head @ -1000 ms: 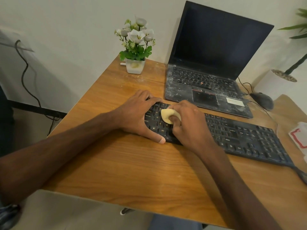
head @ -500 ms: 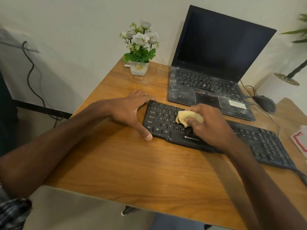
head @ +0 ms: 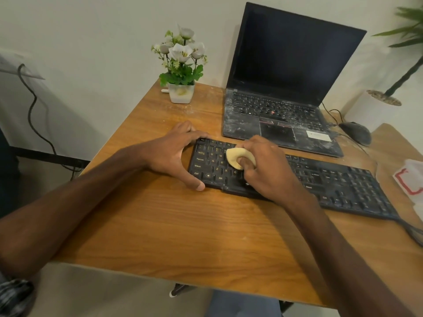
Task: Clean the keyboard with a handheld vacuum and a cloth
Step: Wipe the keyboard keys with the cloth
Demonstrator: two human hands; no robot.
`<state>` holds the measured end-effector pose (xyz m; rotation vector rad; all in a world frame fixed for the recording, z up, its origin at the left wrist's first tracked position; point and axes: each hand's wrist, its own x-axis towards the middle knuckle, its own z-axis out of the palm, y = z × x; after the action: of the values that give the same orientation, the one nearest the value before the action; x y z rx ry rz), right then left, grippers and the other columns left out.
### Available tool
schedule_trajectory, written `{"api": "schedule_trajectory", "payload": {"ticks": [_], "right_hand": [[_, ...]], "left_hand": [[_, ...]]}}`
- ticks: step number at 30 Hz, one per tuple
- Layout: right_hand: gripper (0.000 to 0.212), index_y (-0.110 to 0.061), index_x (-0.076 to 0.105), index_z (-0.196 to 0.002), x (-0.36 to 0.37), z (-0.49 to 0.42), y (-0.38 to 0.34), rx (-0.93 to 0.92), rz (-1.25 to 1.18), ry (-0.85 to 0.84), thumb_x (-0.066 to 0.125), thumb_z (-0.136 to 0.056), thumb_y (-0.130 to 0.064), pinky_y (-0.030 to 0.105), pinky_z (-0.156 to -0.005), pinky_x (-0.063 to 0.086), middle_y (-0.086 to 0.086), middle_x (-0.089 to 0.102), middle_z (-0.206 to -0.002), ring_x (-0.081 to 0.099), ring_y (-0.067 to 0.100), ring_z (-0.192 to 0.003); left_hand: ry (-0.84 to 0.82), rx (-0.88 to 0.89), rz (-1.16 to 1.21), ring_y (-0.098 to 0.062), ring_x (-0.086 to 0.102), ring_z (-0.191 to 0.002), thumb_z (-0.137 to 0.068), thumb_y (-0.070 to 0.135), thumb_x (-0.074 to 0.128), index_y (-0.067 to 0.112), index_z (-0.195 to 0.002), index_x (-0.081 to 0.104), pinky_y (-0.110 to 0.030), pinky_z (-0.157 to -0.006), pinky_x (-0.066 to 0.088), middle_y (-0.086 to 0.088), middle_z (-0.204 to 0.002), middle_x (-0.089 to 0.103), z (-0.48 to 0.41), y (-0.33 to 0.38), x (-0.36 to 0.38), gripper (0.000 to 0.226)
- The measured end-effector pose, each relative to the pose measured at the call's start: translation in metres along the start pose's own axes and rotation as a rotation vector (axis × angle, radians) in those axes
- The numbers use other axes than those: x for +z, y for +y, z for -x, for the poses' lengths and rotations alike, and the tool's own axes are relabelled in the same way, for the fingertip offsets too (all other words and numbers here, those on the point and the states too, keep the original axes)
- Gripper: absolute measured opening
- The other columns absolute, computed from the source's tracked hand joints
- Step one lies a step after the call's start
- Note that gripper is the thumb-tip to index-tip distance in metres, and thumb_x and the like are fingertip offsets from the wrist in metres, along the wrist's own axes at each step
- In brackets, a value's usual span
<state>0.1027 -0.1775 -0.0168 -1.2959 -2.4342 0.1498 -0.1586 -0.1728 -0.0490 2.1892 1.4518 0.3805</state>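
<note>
Here, from the head view, we see a black keyboard (head: 332,181) lying slantwise on the wooden worktop (head: 183,225), its left end nearer the middle and its right end running off toward the right edge. Our left hand (head: 174,154) grips that left end: the thumb sits against the near edge and the curled fingers hook over the far left corner. Our right hand (head: 267,170) holds a small yellow cloth (head: 238,156), with the fingers closed round it, and presses it onto the letter keys in the left part of the keyboard. Farther back stands an open laptop (head: 286,88) with a dark screen and pale dust across its deck. A black mouse (head: 356,132) lies just right of it. A small pot of white flowers (head: 182,92) stands at the far left corner.
</note>
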Motion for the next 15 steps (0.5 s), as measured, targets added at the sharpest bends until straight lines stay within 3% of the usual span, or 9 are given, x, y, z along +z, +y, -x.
{"api": "schedule_trajectory", "payload": {"ticks": [5, 8, 12, 15], "right_hand": [[0.029, -0.018, 0.062, -0.125, 0.009, -0.009, -0.021, -0.085, 0.108, -0.021, 0.061, -0.096, -0.014, 0.025, -0.082, 0.028, -0.001, 0.055, -0.113, 0.043, 0.013, -0.097], [0.028, -0.018, 0.064, -0.123, 0.014, -0.016, -0.027, -0.079, 0.105, -0.025, 0.062, -0.095, -0.016, 0.026, -0.082, 0.031, 0.0, 0.057, -0.111, 0.049, 0.015, -0.099], [0.022, -0.018, 0.074, -0.114, 0.011, -0.02, -0.025, 0.038, -0.28, 0.053, 0.066, -0.095, -0.021, 0.022, -0.07, 0.045, -0.005, 0.071, -0.096, 0.06, 0.004, -0.079], [0.022, -0.02, 0.074, -0.116, -0.007, -0.021, -0.013, 0.074, -0.331, 0.001, 0.068, -0.095, -0.021, 0.013, -0.057, 0.04, -0.012, 0.07, -0.091, 0.061, -0.003, -0.071]], "left_hand": [[0.015, 0.013, 0.004, -0.005, 0.032, -0.123, -0.039, 0.092, 0.077, 0.042, -0.157, 0.029, -0.033, -0.111, 0.039, 0.019, -0.124, 0.03, -0.002, 0.0, 0.002, 0.137], [0.029, 0.024, 0.01, -0.004, 0.032, -0.122, -0.037, 0.097, 0.074, 0.043, -0.156, 0.031, -0.029, -0.108, 0.038, 0.018, -0.123, 0.031, -0.001, -0.001, 0.003, 0.137], [0.025, 0.018, 0.01, -0.005, 0.032, -0.124, -0.039, 0.09, 0.079, 0.042, -0.155, 0.032, -0.033, -0.111, 0.039, 0.018, -0.124, 0.031, -0.001, 0.002, 0.003, 0.134], [0.025, 0.026, 0.01, -0.004, 0.032, -0.123, -0.044, 0.083, 0.082, 0.043, -0.155, 0.032, -0.03, -0.111, 0.038, 0.019, -0.124, 0.031, -0.001, 0.001, 0.002, 0.128]]}}
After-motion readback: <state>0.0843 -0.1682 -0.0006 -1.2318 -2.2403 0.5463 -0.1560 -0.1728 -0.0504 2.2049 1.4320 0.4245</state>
